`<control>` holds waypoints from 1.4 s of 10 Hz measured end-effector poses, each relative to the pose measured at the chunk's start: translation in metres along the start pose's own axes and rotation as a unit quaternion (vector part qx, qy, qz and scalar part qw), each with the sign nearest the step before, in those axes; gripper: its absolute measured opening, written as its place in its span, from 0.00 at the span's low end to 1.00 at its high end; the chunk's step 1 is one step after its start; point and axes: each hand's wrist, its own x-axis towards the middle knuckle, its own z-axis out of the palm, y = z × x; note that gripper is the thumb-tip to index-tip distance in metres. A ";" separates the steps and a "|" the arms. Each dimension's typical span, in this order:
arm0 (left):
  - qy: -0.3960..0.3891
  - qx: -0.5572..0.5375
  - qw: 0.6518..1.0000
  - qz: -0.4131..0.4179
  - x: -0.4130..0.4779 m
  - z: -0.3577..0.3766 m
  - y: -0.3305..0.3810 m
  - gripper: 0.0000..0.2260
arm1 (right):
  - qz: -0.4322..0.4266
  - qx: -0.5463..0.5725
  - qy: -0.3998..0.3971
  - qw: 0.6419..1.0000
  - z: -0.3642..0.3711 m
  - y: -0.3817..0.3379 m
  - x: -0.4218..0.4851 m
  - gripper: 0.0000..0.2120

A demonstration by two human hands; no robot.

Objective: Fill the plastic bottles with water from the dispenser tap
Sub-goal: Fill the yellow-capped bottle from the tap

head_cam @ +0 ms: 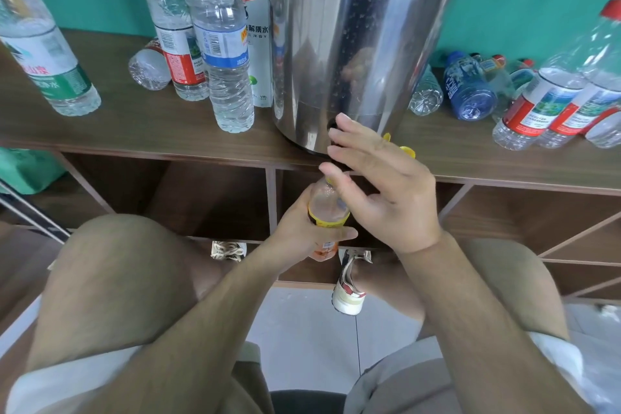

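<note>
A tall steel water dispenser (356,27) stands on the wooden shelf top (134,124). Its dark tap (333,126) is mostly hidden behind my right hand (379,181), whose fingers are spread and straight over it. Something yellow (405,149) shows behind that hand. My left hand (302,232) grips a clear bottle with a yellow-orange label (327,208), held upright just below the tap. Its mouth is hidden by my right fingers.
Several capped water bottles (221,50) stand left of the dispenser, one more at the far left (43,54). Right of it, bottles lie and stand, including a blue one (468,87). Open shelf compartments (208,198), my knees and shoes are below.
</note>
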 end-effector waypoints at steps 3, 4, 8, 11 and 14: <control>0.000 0.002 1.000 -0.019 0.000 -0.002 0.002 0.43 | 0.132 0.043 -0.016 0.990 -0.014 0.001 0.002 0.08; 0.004 0.004 1.000 -0.022 0.001 -0.002 0.002 0.43 | 0.128 0.058 -0.033 0.990 -0.016 0.003 0.002 0.10; 0.035 0.025 0.999 -0.027 0.000 0.002 -0.006 0.40 | 0.103 0.095 -0.043 0.989 -0.014 0.010 0.000 0.13; 0.057 0.028 0.998 -0.025 0.001 0.008 -0.020 0.38 | 0.104 0.100 -0.036 0.989 -0.012 0.010 0.001 0.13; 0.063 0.047 0.996 -0.036 0.002 0.007 -0.026 0.35 | 0.105 0.105 -0.036 0.988 -0.012 0.011 0.000 0.13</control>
